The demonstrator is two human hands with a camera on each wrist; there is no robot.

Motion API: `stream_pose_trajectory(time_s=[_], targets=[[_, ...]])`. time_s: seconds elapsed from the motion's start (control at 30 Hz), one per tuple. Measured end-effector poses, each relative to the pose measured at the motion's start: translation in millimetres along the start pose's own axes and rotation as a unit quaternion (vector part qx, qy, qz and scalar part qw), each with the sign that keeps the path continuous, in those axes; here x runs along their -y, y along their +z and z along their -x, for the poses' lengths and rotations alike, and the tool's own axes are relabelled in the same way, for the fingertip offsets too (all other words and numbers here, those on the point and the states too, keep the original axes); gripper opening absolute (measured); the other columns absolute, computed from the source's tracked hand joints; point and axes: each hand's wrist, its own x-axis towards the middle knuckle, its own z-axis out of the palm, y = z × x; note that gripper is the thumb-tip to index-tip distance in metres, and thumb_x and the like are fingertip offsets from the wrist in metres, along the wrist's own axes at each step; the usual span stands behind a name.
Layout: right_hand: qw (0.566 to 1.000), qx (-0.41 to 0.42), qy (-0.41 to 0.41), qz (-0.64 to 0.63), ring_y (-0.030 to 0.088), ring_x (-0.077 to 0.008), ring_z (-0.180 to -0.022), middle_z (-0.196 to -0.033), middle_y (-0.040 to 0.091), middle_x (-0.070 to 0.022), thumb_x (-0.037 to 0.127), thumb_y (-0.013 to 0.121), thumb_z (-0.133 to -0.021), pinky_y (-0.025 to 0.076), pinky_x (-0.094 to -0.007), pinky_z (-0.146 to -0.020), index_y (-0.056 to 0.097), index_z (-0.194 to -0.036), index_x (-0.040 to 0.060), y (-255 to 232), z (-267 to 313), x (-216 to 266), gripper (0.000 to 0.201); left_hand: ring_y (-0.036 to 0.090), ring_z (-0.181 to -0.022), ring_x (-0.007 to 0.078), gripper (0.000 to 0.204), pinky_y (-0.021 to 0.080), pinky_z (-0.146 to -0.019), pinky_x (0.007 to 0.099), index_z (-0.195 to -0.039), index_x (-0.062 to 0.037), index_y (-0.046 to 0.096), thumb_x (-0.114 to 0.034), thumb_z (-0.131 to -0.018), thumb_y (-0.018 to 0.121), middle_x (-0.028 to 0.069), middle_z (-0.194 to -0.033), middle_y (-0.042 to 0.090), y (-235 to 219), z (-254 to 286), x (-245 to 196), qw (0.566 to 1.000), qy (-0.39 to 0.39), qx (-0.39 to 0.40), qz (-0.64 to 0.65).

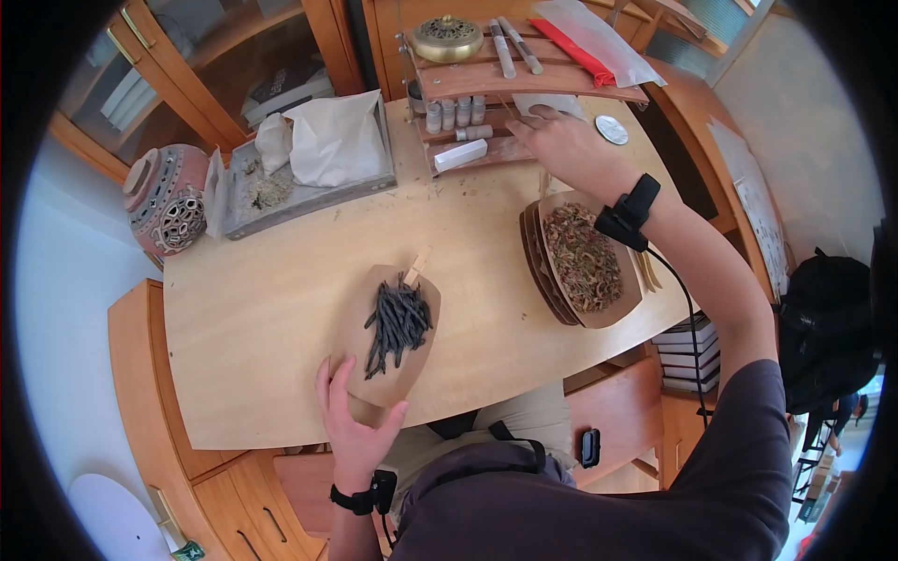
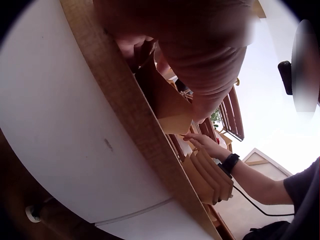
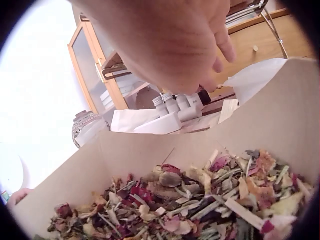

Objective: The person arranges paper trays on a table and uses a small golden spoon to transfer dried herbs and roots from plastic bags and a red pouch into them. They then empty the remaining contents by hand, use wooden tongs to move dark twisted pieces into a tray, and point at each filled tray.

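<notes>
My left hand spreads its thumb and fingers about the near end of a brown paper tray, fingertips at its sides. Dark, twisted pods or sticks lie in this tray, and a wooden clothespin sits at its far end. The right hand reaches over the low wooden shelf, a thin brown stick at its pinched fingertips. Below that wrist stand nested paper trays, the top one filled with dried flowers and herbs.
On the wooden rack stand a brass incense burner, tubes and small capped bottles. A grey tray with white paper lies at the back left beside a patterned jar. A round silvery lid lies right of the hand.
</notes>
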Motion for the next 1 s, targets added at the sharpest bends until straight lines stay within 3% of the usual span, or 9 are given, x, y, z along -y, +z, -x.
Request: stream_pose_trajectory(time_s=[0.13, 0.33, 0.53, 0.73, 0.77, 0.83, 1.0], targets=[[0.999, -0.013, -0.006, 0.032, 0.062, -0.0366, -0.130, -0.130, 0.071, -0.0172, 0.013, 0.061, -0.097, 0.055, -0.0421, -0.106, 0.062, -0.138, -0.0029, 21.0, -6.1, -3.2, 0.044, 0.047, -0.141, 0.0448, 0.090, 0.042, -0.116, 0.0525, -0.147, -0.0049, 0.054, -0.025, -0.069, 0.094, 0.0265, -0.154, 0.044, 0.1, 0.8, 0.7, 1.000, -0.005, 0.004, -0.011], [0.999, -0.010, 0.006, -0.040, 0.059, -0.0390, -0.132, -0.134, 0.069, -0.0176, 0.030, 0.058, -0.107, 0.051, -0.0479, -0.109, 0.065, -0.139, 0.0042, 31.1, -9.6, -1.9, 0.042, 0.045, -0.143, 0.0442, 0.093, 0.040, -0.118, 0.0534, -0.149, -0.0041, 0.051, -0.024, -0.069, 0.094, 0.0261, -0.155, 0.043, 2.1, 2.1, 5.3, 1.000, -0.006, -0.001, 0.006], [0.985, 0.009, 0.017, -0.173, 0.057, -0.0405, -0.132, -0.137, 0.067, -0.0180, 0.034, 0.062, -0.105, 0.050, -0.0485, -0.109, 0.066, -0.135, 0.0038, -22.0, 31.8, -12.8, 0.043, 0.043, -0.145, 0.0425, 0.095, 0.038, -0.120, 0.0524, -0.152, -0.0042, 0.048, -0.018, -0.069, 0.092, 0.0241, -0.157, 0.042, 5.8, 3.3, 8.5, 0.998, -0.016, 0.000, 0.056], [0.951, -0.016, 0.136, -0.276, 0.068, -0.0387, -0.111, -0.119, 0.073, -0.0185, 0.021, 0.069, -0.100, 0.054, -0.0445, -0.098, 0.070, -0.125, 0.0012, -71.1, 134.1, -12.9, 0.032, 0.043, -0.146, 0.0396, 0.096, 0.037, -0.121, 0.0496, -0.155, -0.0046, 0.044, -0.010, -0.070, 0.089, 0.0227, -0.159, 0.039, 8.1, 4.2, 9.1, 0.997, -0.017, 0.000, 0.076], [0.937, 0.020, 0.204, -0.282, 0.070, -0.0383, -0.105, -0.116, 0.074, -0.0182, 0.020, 0.070, -0.099, 0.055, -0.0438, -0.094, 0.069, -0.124, 0.0008, -72.1, 149.5, -11.5, 0.031, 0.042, -0.146, 0.0388, 0.096, 0.037, -0.121, 0.0489, -0.156, -0.0047, 0.044, -0.009, -0.071, 0.088, 0.0223, -0.159, 0.038, 8.3, 4.4, 9.4, 0.997, -0.019, 0.000, 0.076], [0.891, 0.091, 0.335, -0.292, 0.072, -0.0375, -0.094, -0.109, 0.075, -0.0178, 0.018, 0.073, -0.097, 0.056, -0.0424, -0.086, 0.069, -0.122, -0.0002, -62.0, 179.2, -5.0, 0.031, 0.042, -0.147, 0.0371, 0.097, 0.037, -0.122, 0.0476, -0.157, -0.0047, 0.042, -0.008, -0.071, 0.088, 0.0210, -0.160, 0.037, 9.3, 4.6, 8.8, 0.995, -0.019, -0.001, 0.102], [0.892, 0.023, 0.392, -0.223, 0.072, -0.0384, -0.083, -0.090, 0.072, -0.0227, 0.018, 0.076, -0.092, 0.057, -0.0450, -0.075, 0.071, -0.106, -0.0046, 3.7, 231.4, 20.7, 0.027, 0.043, -0.146, 0.0341, 0.093, 0.037, -0.123, 0.0455, -0.158, -0.0044, 0.041, -0.007, -0.076, 0.086, 0.0182, -0.160, 0.036, 6.7, 5.2, 13.1, 0.991, -0.010, 0.020, 0.129]])
